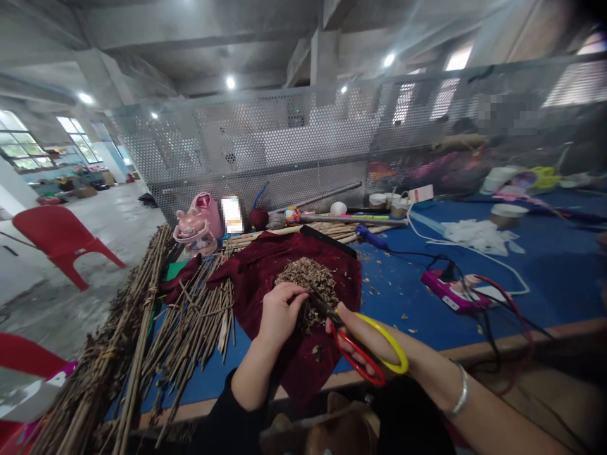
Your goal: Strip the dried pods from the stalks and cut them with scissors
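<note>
My right hand point(363, 335) grips a pair of scissors point(398, 354) with one yellow and one red handle loop. Their dark blades point up and left over a pile of short dried plant clippings point(308, 275). My left hand point(281, 311) is closed in a pinch near the blade tips, and whatever sits between its fingers is too small to make out. Under the pile lies a dark red cloth point(258, 265), spread on the blue table. Left of the cloth are loose dry stalks point(196, 322), several of them overlapping.
Long bundled stalks point(126, 328) run along the table's left side. A pink basket point(195, 237), a lit phone point(232, 215) and a blue glue gun point(371, 237) lie toward the back. At right sits a purple power strip point(450, 294) with trailing cables. A perforated metal screen point(265, 145) stands behind.
</note>
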Demonstrator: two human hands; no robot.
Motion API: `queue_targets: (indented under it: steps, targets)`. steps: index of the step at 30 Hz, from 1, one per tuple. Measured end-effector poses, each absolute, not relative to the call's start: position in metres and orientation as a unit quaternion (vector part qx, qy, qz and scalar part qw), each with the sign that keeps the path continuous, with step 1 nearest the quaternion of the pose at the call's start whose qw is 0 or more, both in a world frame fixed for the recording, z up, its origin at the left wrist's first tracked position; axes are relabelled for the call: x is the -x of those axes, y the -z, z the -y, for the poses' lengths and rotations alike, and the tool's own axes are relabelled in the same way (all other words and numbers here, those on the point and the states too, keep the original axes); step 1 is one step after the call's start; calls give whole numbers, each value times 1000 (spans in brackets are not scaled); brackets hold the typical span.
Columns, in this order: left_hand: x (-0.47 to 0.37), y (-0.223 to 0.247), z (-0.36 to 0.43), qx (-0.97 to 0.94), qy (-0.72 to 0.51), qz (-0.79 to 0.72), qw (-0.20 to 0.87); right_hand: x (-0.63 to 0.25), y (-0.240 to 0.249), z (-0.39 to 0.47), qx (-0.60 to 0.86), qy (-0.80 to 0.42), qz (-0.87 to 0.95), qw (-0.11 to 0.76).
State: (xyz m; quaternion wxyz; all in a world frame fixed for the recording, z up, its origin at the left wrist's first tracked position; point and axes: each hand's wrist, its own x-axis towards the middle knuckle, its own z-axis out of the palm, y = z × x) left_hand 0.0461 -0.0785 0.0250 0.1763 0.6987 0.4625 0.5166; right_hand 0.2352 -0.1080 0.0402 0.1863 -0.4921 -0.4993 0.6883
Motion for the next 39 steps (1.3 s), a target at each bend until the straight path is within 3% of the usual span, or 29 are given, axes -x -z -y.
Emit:
queue_targets:
  steps: [9, 16, 24, 27, 33, 39]
  targets:
    - [-41, -16, 72, -706, -478, -501, 146, -228, -35, 103, 500, -655, 524, 215]
    - [-37, -28, 86, -671, -450, -580, 104, -257, -21, 98, 431, -723, 443, 309]
    - [-55, -32, 144, -751, -248, -560, 247, -261, -12, 100, 410, -754, 400, 321]
    - [-53, -25, 139, -710, -302, -572, 278, -257, -16, 103, 419, -765, 399, 282]
    - [-47, -28, 109, -486, -523, -594, 369, -247, -30, 121, 432, -735, 461, 246]
    - [-59, -38, 98, -442, -607, -539, 383, -234, -49, 133, 476, -695, 495, 214]
